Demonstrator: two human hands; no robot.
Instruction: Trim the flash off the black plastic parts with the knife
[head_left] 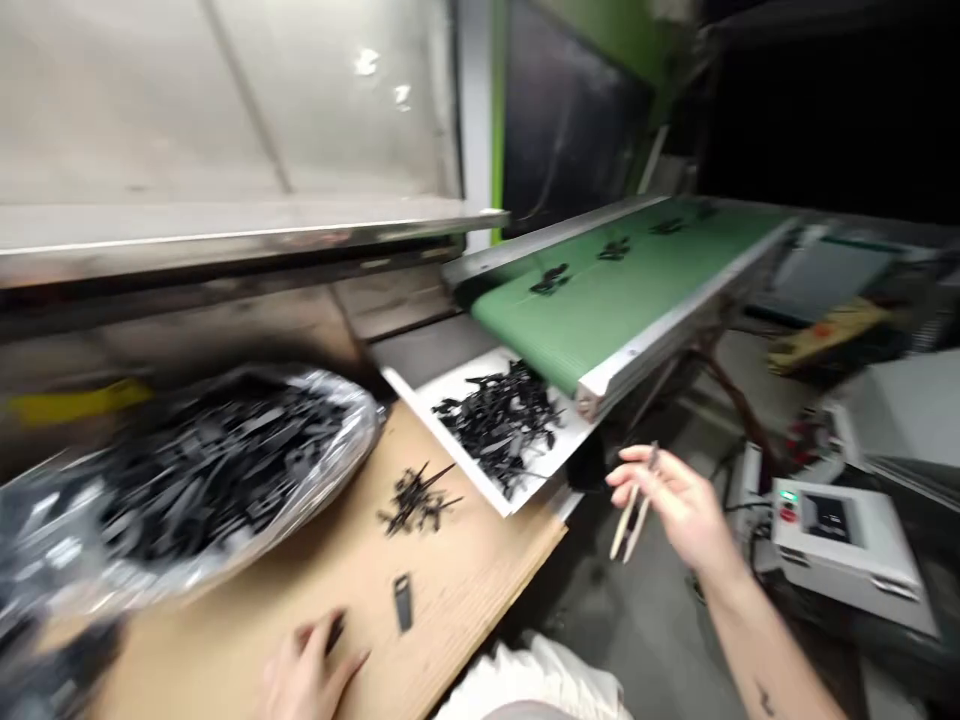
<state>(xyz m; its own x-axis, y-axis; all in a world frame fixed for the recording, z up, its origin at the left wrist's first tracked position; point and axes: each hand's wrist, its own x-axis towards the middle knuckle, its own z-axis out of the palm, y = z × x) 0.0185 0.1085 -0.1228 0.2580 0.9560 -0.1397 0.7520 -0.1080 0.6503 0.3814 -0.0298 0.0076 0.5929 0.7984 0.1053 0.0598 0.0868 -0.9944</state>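
Note:
My right hand (671,500) is raised off the table's right edge, fingers closed around nippers (628,525) with two cream handles pointing down; their dark head is mostly hidden by the fingers. At the bottom, my left hand (304,675) is over the tan tabletop, blurred and partly cut off by the frame. A small black plastic piece (335,632) shows between its thumb and fingers. Just right of that hand lies a flat black part (403,603) with a hole near one end. Beyond it is a small heap of thin black plastic scraps (417,500).
A clear plastic bag (360,420) of black parts lies on the left of the table (465,570). A white tray (559,455) of black pieces sits under the end of a green conveyor (592,320) carrying several black clusters. A grey control box (885,560) stands at right.

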